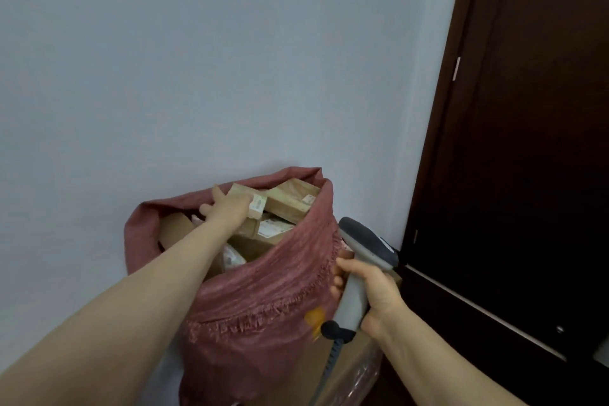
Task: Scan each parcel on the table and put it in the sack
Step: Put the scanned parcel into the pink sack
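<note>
The left hand's fingers (207,209) are mostly hidden behind its own back, so one cannot tell whether they clasp the small parcel (253,204) or only press against its near end; the thumb stands up and apart. The left hand (227,209) sits inside the mouth of the red sack (263,300), with the parcel lying on top of other cardboard parcels (293,199) piled almost to the rim. The right hand (374,290) has its fingers curled tightly round the handle of the grey scanner (357,277), just beside the sack's right wall, the coiled cable (333,359) hanging below.

The step appears to be setting the parcel down in the sack. Doing it well likely means seating it flat in a hollow of the pile, not on the crest, since the sack looks nearly full and a box could slide out. Room is tight: the wall (197,59) is close behind, the dark door (527,142) is to the right, and the floppy rim may fold inward as the arm draws back.
</note>
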The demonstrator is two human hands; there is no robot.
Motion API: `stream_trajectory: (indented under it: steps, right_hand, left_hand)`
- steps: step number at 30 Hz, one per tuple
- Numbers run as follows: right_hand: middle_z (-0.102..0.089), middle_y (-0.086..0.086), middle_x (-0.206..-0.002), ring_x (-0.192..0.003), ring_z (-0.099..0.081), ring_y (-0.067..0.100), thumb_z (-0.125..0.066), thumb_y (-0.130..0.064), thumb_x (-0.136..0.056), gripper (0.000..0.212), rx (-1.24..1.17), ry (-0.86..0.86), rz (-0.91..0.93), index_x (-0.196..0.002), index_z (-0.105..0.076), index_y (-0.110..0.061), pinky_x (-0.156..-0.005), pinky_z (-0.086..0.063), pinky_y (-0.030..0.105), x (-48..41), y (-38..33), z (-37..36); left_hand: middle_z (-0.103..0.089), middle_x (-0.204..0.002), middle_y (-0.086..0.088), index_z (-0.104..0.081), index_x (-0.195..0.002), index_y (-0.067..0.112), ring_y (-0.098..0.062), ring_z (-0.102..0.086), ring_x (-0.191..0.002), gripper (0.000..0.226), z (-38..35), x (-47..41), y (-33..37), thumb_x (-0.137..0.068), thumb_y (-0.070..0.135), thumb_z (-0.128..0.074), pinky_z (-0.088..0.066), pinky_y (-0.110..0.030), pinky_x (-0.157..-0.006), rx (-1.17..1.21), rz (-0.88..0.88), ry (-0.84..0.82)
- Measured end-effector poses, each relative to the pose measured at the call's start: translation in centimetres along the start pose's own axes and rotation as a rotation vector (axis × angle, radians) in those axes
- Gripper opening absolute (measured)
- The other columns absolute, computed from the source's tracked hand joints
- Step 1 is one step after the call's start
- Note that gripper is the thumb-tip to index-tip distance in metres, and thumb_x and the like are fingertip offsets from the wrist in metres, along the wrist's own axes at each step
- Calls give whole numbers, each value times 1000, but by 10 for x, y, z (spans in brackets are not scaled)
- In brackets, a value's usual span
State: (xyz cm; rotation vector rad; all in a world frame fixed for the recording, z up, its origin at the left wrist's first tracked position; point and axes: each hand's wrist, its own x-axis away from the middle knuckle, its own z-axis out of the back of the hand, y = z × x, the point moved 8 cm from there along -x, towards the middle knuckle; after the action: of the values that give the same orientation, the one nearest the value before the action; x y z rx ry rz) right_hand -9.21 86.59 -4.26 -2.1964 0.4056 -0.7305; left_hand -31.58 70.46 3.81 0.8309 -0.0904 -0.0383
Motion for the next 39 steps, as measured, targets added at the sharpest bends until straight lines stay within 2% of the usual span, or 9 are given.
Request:
stream_trajectory:
  steps: [3, 5, 7, 10, 15, 19, 25, 35, 39]
  right_hand:
    - [-63, 8, -64, -50, -56, 15, -68, 3, -82, 8, -21, -5, -36, -85, -67, -5, -47, -52, 26, -18, 6, -6]
    - [-63, 8, -64, -50, -56, 15, -68, 2, -82, 9, -28, -9, -66, -86, -67, -5, -48, -53, 26, -23, 14, -9]
    - [-63, 9, -65, -51, -55, 16, -68, 2, -81, 9, -27, -31, -106, -87, -68, -5, -49, -52, 26, -22, 25, -12]
    - [-63, 9, -67, -52, -57, 16, -68, 1, -82, 8, -1, -98, -161, -84, -68, -7, -51, -52, 28, -8, 42, -18]
    - [-63, 7, -62, -47, -57, 13, -64, 0, -87, 10, 27, -199, -243, -85, -66, -9, -47, -51, 24, 36, 78, -19]
    - [-61, 5, -59, -44, -56, 11, -62, -3, -88, 8, 124, -252, -413, -88, -66, -11, -45, -48, 23, 89, 152, -15]
    - [-59, 5, -57, -46, -53, 15, -63, -4, -89, 8, 279, -333, -610, -81, -65, -8, -49, -47, 28, 171, 260, -49]
    - [-61, 7, -65, -57, -51, 20, -67, -13, -90, 4, 443, -512, -766, -91, -65, -9, -58, -45, 34, 323, 435, -190]
    - [-60, 6, -70, -58, -51, 18, -68, -18, -89, 14, 452, -496, -887, -99, -63, -8, -57, -44, 33, 396, 530, -250]
  left_hand:
    - [-17, -153, -22, 4, -152, 10, -34, -19, -142, 93, -24, -18, 0, -90, 39, -58, 0, -47, -117, -128, -34, -65]
    - [-12, -156, -20, 11, -151, 9, -33, -19, -143, 94, -34, -17, -1, -92, 33, -59, -3, -41, -114, -100, -84, -108]
    - [-16, -154, -22, 13, -151, 11, -35, -20, -142, 100, -34, -9, 0, -89, 39, -62, -6, -43, -115, -121, -141, -87]
    - [-21, -151, -25, 9, -151, 11, -37, -21, -141, 107, -19, 7, -7, -83, 51, -63, -15, -48, -117, -168, -195, -16]
    - [-26, -149, -21, -9, -152, 10, -36, -30, -136, 90, 18, 81, -41, -85, 39, -63, -31, -42, -111, -169, -227, 63]
    - [-28, -146, -21, -13, -151, 9, -36, -33, -135, 87, 46, 153, -123, -86, 35, -63, -32, -36, -107, -221, -51, 45]
    - [-14, -153, -16, -7, -153, 12, -33, -29, -137, 85, 128, 256, -279, -91, 38, -59, -36, -38, -103, -242, 329, 83]
    - [-7, -158, -14, -2, -153, 12, -30, -23, -142, 85, 330, 405, -509, -93, 36, -57, -38, -38, -101, -125, 698, 346]
    - [-9, -157, -14, -3, -153, 13, -29, -34, -134, 85, 402, 474, -607, -92, 37, -57, -45, -37, -94, -93, 835, 411]
